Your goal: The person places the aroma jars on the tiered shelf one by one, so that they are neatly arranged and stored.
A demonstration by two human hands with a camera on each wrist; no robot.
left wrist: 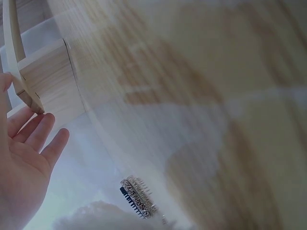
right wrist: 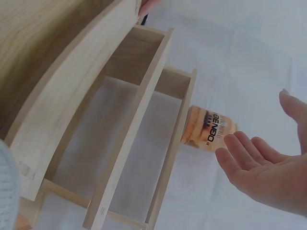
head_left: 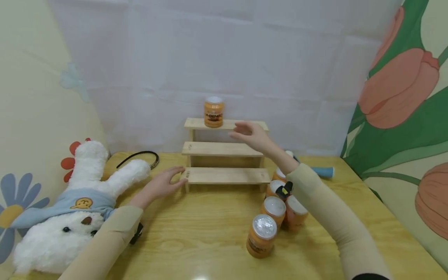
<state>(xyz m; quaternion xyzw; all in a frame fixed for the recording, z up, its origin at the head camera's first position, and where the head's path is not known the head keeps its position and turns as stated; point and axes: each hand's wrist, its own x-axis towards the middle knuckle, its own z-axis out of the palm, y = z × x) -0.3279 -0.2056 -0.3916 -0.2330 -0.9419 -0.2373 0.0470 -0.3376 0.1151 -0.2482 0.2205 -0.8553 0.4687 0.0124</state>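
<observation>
A three-tier wooden stand (head_left: 227,175) stands in the middle of the table. My left hand (head_left: 161,187) holds the left end of its lowest board, thumb on one side and fingers on the other; in the left wrist view that board end (left wrist: 32,101) lies between them. On the top board, left of its middle, an orange jar (head_left: 214,113) with a pale lid stands upright. My right hand (head_left: 254,136) hovers right of this jar, fingers extended and nothing in them. In the right wrist view, its fingertips overlap the jar's (right wrist: 208,128) lid end.
Several similar orange jars (head_left: 259,243) stand right of the stand, partly behind my right forearm. A blue cylinder (head_left: 322,172) lies beyond them. At left are a white plush toy (head_left: 52,241) and a black headband (head_left: 140,153). A white sheet (head_left: 157,58) hangs behind.
</observation>
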